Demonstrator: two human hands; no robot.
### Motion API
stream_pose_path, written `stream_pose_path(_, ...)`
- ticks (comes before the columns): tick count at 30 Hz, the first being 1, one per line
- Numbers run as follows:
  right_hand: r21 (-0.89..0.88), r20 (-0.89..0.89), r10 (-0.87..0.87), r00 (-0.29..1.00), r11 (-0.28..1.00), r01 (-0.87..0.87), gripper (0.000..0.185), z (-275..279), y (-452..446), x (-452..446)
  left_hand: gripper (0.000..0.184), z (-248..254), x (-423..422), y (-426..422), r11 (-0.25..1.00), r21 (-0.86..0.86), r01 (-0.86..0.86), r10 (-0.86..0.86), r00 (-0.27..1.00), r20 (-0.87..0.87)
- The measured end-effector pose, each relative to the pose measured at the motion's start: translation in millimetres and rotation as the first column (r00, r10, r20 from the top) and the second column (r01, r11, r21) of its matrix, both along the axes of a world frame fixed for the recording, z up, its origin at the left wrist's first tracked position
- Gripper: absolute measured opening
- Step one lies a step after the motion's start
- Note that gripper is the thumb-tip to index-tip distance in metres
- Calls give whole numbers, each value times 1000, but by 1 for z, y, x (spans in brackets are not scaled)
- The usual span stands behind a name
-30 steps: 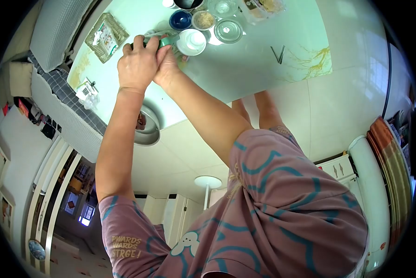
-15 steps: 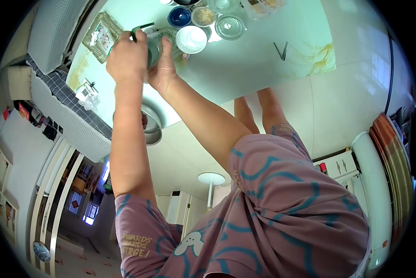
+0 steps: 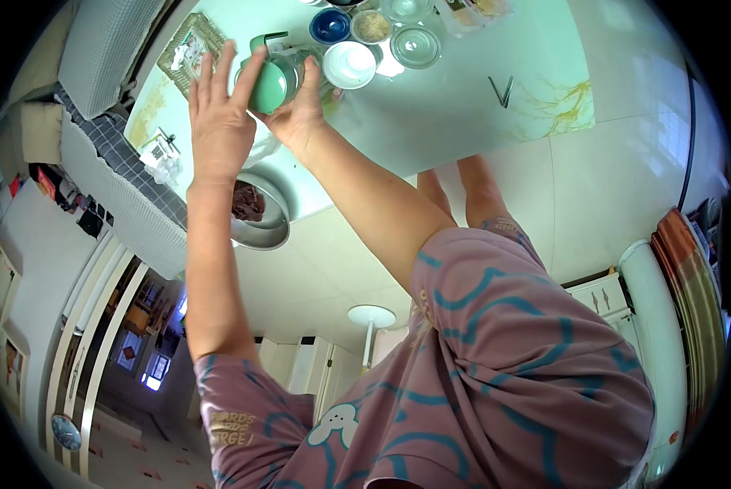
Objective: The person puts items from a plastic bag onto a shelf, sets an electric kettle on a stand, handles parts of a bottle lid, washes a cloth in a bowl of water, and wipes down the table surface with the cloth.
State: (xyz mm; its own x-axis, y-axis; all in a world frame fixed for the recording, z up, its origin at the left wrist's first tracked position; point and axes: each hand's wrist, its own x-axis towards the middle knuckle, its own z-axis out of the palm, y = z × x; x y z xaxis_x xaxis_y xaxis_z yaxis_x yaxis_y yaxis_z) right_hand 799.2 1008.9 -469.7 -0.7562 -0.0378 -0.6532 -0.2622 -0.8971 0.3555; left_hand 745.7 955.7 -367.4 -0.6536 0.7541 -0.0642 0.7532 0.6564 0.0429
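A clear container with a green round end (image 3: 268, 90) and a green handle (image 3: 267, 38) is held over the table, tilted so that the round end faces me. My right hand (image 3: 299, 106) is wrapped around its side, thumb on top. My left hand (image 3: 224, 122) is on its left, back of the hand up and fingers spread apart. The index finger overlaps the container's edge; whether it touches I cannot tell. Below the hands, a metal basin (image 3: 277, 228) holds dark red pieces (image 3: 248, 201) that look like meat. A white bowl (image 3: 349, 65) stands right of the container.
Near the white bowl are a blue bowl (image 3: 330, 27), a small tub with pale contents (image 3: 371, 28) and a glass dish (image 3: 415, 46). A woven basket (image 3: 178, 65) sits at the left. Dark tongs or tweezers (image 3: 502, 91) lie on the table (image 3: 447, 114) to the right.
My left hand has let go of the handle side, and its fingers have spread. The container has turned so its green end faces me. More of the basin shows.
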Motion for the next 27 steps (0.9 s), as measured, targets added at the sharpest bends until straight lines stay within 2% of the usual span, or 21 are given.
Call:
stream_pose_path(2,56,28,2,1000,998,-3,75,0,-1,2,75,2,-6,5,928,-259,269,-273,962,18)
stream_pose_path(3,66,-10,0,1000,998,0,75,0,-1,3,70,-1,-9,6,920,-215,328,-334,942,7)
stream_pose_path(6,81,-32,6,999,997,-3,78,-3,-2,3,76,1,-9,5,920,-291,264,-260,964,52)
stream_pose_path(7,78,-30,6,1000,997,-4,78,-4,-2,3,62,4,-9,4,927,-256,272,-280,960,6)
stream_pose_path(8,47,-31,5,1000,999,-4,79,-9,-2,3,62,4,-7,6,927,-257,272,-280,960,7)
stream_pose_path(9,16,-32,5,999,1000,-4,80,-12,-2,2,61,4,-4,9,887,-441,139,-157,988,-3)
stream_pose_path(10,-13,-34,4,999,1000,-5,80,-15,-3,2,67,4,-1,12,797,-604,6,-37,999,-39)
stream_pose_path(11,-20,-7,27,1000,999,-27,80,-13,-1,3,83,6,3,17,798,-599,-69,88,996,2)
stream_pose_path(12,-18,-7,25,1000,1000,-25,80,-11,-1,4,83,9,0,21,799,-597,-68,86,996,2)
stream_pose_path(14,60,-3,57,998,997,-57,82,-4,-3,10,90,18,-11,32,692,-593,-412,522,853,17)
stream_pose_path(15,78,53,90,995,993,-94,79,-5,-3,11,96,20,-19,31,688,-571,-447,545,838,1)
stream_pose_path(16,77,54,91,994,992,-95,79,-6,-3,11,92,24,-29,28,677,-580,-453,570,821,24)
stream_pose_path(18,91,56,96,994,991,-101,80,-6,0,8,55,28,-25,21,866,-354,-353,411,906,100)
stream_pose_path(19,74,66,139,988,987,-144,80,-6,2,7,55,25,-23,17,865,-358,-352,409,907,97)
stream_pose_path(20,71,66,136,988,987,-141,80,-5,2,9,45,21,-19,13,977,-167,-134,177,944,277)
stream_pose_path(21,70,58,175,983,981,-179,80,-6,4,9,57,16,-16,11,995,67,73,-94,913,398)
stream_pose_path(22,70,52,214,975,974,-218,81,-6,6,11,57,11,-14,9,995,68,75,-96,912,398)
stream_pose_path(24,71,67,237,969,968,-241,77,-12,7,16,80,6,-7,10,992,-109,69,-6,869,495)
stream_pose_path(25,20,55,236,970,971,-237,76,-15,7,18,73,4,-5,10,988,-119,98,-40,909,415)
stream_pose_path(26,-30,42,233,971,972,-232,75,-17,10,19,73,8,-2,16,988,-117,100,-43,909,414)
stream_pose_path(27,-122,76,251,965,963,-241,67,-19,12,23,72,12,4,21,986,-162,-43,107,905,412)
